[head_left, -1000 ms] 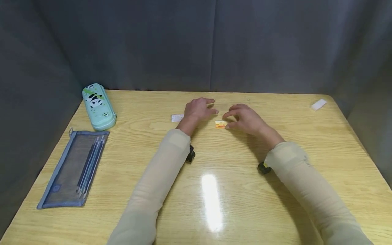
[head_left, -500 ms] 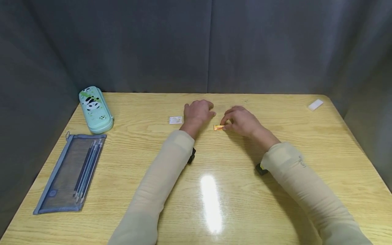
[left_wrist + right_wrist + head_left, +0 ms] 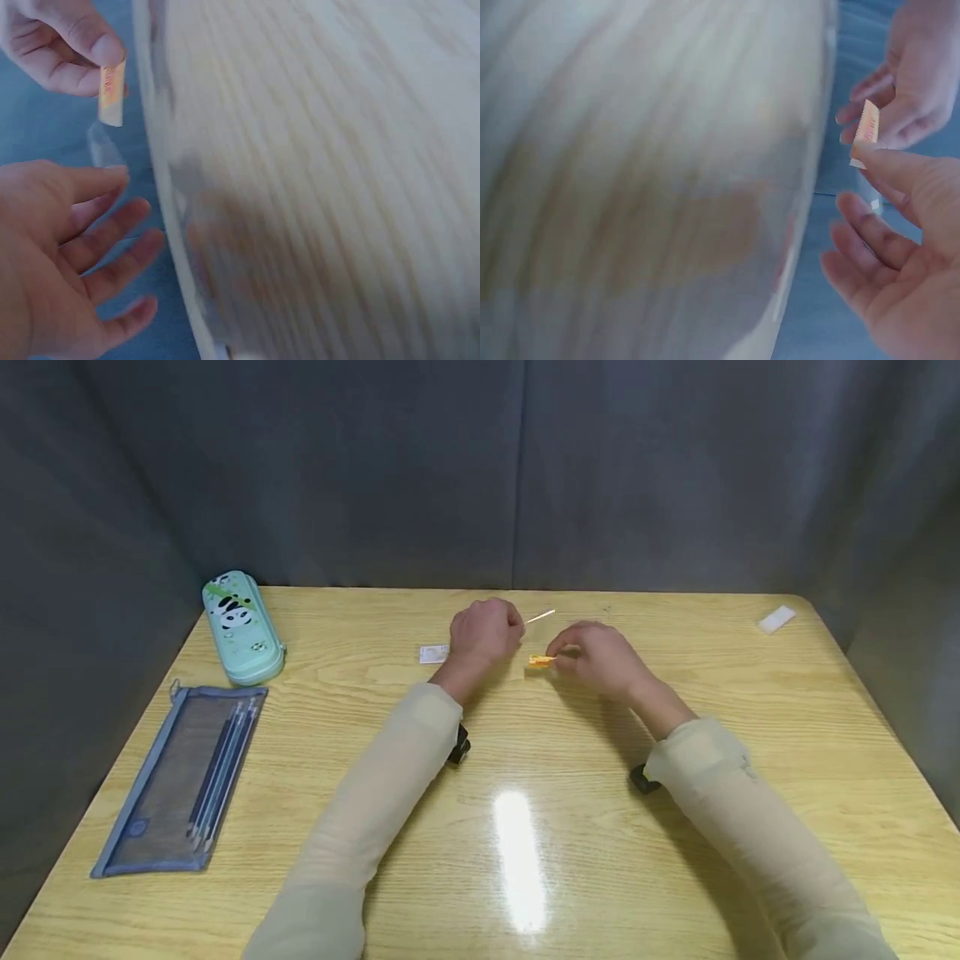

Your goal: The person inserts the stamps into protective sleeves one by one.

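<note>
Your right hand [image 3: 596, 656] pinches a small orange-and-white printed paper packet [image 3: 539, 661], and your left hand [image 3: 487, 631], just beside it, pinches a narrow translucent strip [image 3: 540, 616]. Just left of your left hand lies a small white printed rectangle [image 3: 432, 653]; farther left are a mint-green panda-print case [image 3: 242, 639] and a flat blue mesh pouch [image 3: 161, 777].

A pencil case [image 3: 243, 627] lies at ten o'clock on the surface [image 3: 577, 860], a zip pouch [image 3: 167, 777] of pencils [image 3: 225, 768] at nine, a block [image 3: 777, 619] at two; near twelve, the left hand [image 3: 486, 631] sits between card [image 3: 432, 654] and wrapper [image 3: 538, 661].
</note>
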A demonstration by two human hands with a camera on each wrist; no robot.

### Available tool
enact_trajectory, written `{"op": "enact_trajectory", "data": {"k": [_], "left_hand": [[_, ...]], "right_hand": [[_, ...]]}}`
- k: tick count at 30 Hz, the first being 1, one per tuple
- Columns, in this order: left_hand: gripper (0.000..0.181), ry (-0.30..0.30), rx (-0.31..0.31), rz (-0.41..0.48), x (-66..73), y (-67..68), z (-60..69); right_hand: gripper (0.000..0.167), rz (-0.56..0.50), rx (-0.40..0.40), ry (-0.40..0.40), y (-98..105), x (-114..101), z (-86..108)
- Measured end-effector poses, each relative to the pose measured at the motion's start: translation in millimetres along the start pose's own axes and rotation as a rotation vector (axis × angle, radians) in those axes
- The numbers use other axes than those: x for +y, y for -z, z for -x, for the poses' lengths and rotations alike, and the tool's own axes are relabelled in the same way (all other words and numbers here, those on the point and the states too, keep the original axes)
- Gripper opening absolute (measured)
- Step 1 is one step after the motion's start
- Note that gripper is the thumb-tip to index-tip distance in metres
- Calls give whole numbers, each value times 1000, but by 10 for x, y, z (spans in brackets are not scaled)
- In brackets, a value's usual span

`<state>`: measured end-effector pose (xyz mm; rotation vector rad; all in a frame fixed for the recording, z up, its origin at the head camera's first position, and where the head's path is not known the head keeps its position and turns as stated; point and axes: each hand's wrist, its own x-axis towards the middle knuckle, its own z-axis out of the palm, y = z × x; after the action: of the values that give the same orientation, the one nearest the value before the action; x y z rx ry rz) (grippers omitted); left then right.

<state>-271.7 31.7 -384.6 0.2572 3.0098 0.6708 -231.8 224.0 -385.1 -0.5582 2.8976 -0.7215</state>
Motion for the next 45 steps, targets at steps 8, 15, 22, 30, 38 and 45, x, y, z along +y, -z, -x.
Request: {"op": "enact_trajectory", "data": {"k": [8,15,22,30,38,45], "left_hand": [[10,-40,-9,429,-242,247,415],[16,-39,-75,734,-376,294,630],[14,1,-63,1003,-380,175,584],[22,-9,4,917,-400,177,599],[30,-48,-80,933,-387,185,614],[24,-47,-97,1030,-394,177,619]], "right_hand": [[17,-276,62,-153,65,-125,92],[24,-440,83,-209,46,-162,130],[35,-671,138,-234,43,-175,188],[43,-746,166,-186,28,-212,165],[44,-696,154,-206,35,-204,174],[41,-713,171,-203,42,-203,191]]}}
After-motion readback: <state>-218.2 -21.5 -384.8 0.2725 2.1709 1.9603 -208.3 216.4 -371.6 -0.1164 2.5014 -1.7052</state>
